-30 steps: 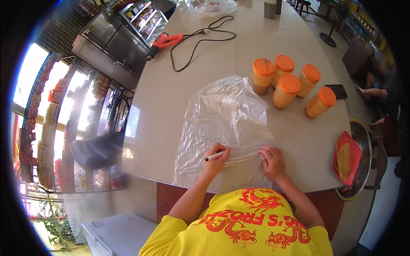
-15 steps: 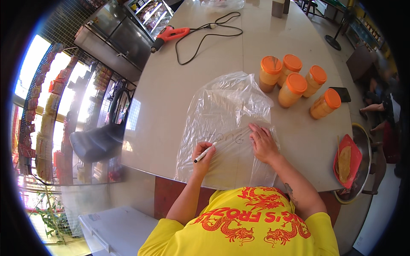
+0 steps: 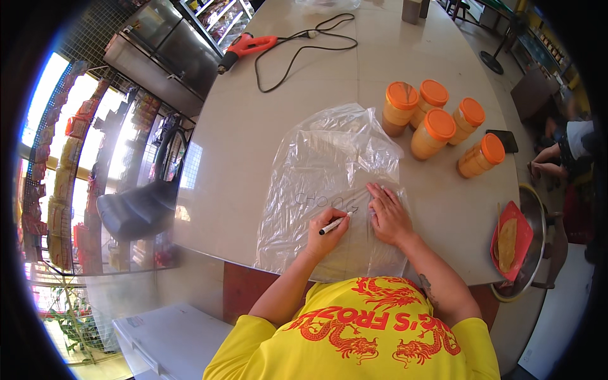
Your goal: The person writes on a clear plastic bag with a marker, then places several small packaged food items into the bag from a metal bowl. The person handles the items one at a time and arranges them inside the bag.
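A clear plastic bag point(image 3: 316, 158) lies flat and wrinkled on the table in front of me, with dark handwritten letters across its lower half. My left hand point(image 3: 326, 233) grips a white marker point(image 3: 334, 224) with a black end. The marker's tip rests at or just above the bag, below the right end of the letters. To the right of the writing, my right hand point(image 3: 389, 215) lies on the bag with its fingers stretched out and nothing held.
Several orange-lidded jars point(image 3: 438, 125) stand to the bag's right, near a dark flat object point(image 3: 503, 140). A red heat gun point(image 3: 244, 49) with a looped black cord point(image 3: 285, 81) lies far left. At the right edge, a red tray point(image 3: 520, 237) sits over a metal basin point(image 3: 538, 253).
My left hand has moved right along the writing with the marker. Another letter now shows at the row's left end. My right hand stays in about the same place.
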`<state>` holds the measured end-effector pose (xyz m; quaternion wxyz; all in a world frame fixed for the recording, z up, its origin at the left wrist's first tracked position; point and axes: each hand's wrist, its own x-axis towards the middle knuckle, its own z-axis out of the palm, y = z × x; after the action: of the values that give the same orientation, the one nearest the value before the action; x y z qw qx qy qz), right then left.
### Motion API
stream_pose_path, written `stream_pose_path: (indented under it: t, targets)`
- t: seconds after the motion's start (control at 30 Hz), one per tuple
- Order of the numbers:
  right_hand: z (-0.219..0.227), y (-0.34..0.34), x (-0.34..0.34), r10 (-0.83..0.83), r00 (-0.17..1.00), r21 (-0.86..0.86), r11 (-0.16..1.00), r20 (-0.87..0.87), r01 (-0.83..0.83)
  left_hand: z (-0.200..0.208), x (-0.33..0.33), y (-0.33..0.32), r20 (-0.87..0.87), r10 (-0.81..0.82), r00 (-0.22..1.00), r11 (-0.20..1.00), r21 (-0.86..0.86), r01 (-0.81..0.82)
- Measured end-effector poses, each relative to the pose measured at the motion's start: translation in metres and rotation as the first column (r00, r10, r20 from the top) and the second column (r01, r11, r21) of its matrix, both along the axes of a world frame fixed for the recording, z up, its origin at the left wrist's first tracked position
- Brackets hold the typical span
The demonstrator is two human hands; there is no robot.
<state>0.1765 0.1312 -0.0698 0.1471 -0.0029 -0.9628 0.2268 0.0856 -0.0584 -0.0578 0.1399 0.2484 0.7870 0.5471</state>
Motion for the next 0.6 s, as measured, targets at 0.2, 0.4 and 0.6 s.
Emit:
stream_pose_path:
  t: [0.2, 0.4, 0.6]
  targets:
    - [0.000, -0.002, -0.001, -0.006, 1.000, -0.056, 0.998, 0.001, 0.006, -0.004, 0.000, -0.002, 0.001, -0.016, 1.000, 0.999, -0.030, 0.016]
    - [-0.002, -0.002, -0.001, -0.018, 1.000, -0.053, 0.998, 0.026, 0.020, -0.006, -0.002, -0.006, 0.053, -0.009, 0.999, 0.999, -0.049, 0.011]
    - [-0.001, -0.001, -0.001, -0.014, 1.000, -0.045, 0.999, 0.019, 0.015, -0.005, -0.004, -0.015, 0.180, 0.115, 0.977, 0.979, 0.148, -0.143]
